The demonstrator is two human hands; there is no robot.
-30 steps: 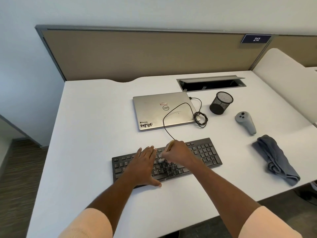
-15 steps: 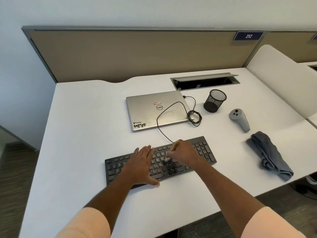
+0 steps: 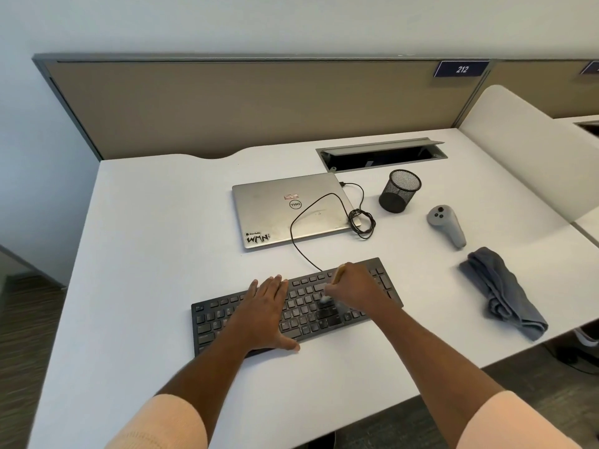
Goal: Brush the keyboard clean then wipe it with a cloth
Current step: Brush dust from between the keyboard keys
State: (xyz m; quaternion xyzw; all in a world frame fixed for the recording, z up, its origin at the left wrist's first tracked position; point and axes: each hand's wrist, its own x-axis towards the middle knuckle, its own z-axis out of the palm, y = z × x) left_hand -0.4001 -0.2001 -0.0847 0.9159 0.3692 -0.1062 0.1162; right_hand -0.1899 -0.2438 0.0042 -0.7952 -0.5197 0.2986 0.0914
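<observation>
I see the black keyboard (image 3: 215,319) lying on the white desk (image 3: 146,254), near its front edge. The left hand (image 3: 265,314) rests flat on the left half of the keyboard, with fingers straight and close together and the thumb spread out at the near edge. The right hand (image 3: 356,288) is over the right half, its fingers curled around a small brush (image 3: 338,274); the pale bristles touch the keys in the middle. The grey cloth (image 3: 500,293) lies crumpled to the right of the keyboard, well apart. Behind the keyboard is a closed laptop (image 3: 275,212), and the keyboard's cable (image 3: 296,236) runs over its lid.
</observation>
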